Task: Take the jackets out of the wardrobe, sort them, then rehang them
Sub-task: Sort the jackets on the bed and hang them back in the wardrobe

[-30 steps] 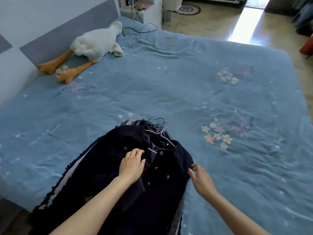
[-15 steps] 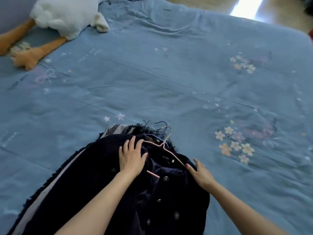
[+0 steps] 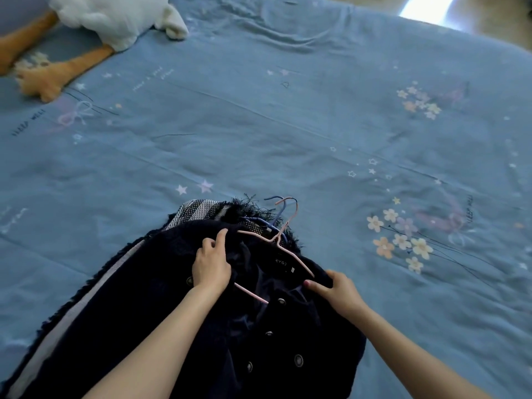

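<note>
A pile of dark jackets lies on the blue bed at the near edge. On top is a navy buttoned jacket (image 3: 276, 335) on a pink hanger (image 3: 283, 240). My left hand (image 3: 211, 262) grips its left shoulder by the collar. My right hand (image 3: 335, 289) grips the right shoulder, the thumb on the fabric. Under it lie a fringed dark jacket (image 3: 247, 207) on a blue hanger (image 3: 273, 218) and a checked jacket (image 3: 195, 213). A dark jacket with a pale stripe (image 3: 74, 309) sticks out at the left.
The blue floral bedspread (image 3: 288, 125) spreads wide beyond the pile. A white plush goose (image 3: 109, 21) with orange feet lies at the far left. A strip of sunlit floor (image 3: 426, 5) shows past the bed's far edge.
The view has tilted down and closer to the pile. My left hand slid up from the buttons to the collar area. My right hand moved from beside the jacket onto its right shoulder and gripped it.
</note>
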